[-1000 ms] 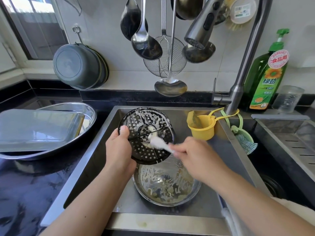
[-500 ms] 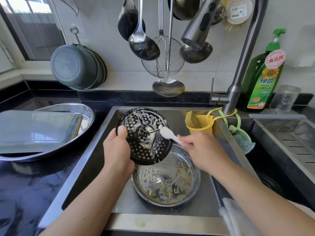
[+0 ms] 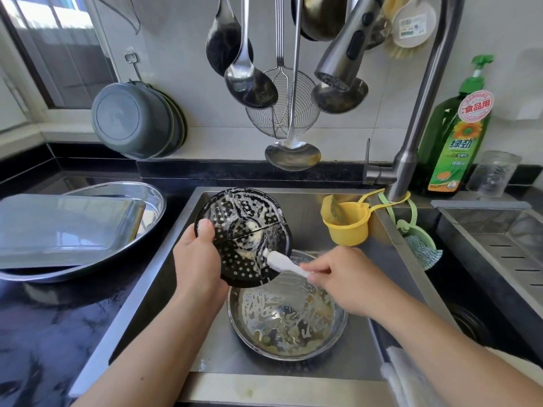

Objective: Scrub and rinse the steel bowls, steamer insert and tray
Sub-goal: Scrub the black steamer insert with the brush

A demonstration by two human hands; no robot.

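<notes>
Gripping sudsy steamer insert [image 3: 244,236] in left hand [image 3: 197,265], right hand [image 3: 349,280] pinching brush [image 3: 282,261], foam-streaked steel bowl [image 3: 286,321] in sink [image 3: 308,201]

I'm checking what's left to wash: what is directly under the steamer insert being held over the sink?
A steel bowl streaked with suds sits on the sink floor under the steamer insert. The insert and the right hand cover the bowl's far rim.

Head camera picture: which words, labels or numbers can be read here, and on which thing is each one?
"食品用": round red and white sticker on the green dish soap bottle.
"绿劲": large green letters on the same bottle's label.
Smaller print lower on that label: too small to read.
Label on the round white brush hanging top right: blurred, not readable.
</notes>
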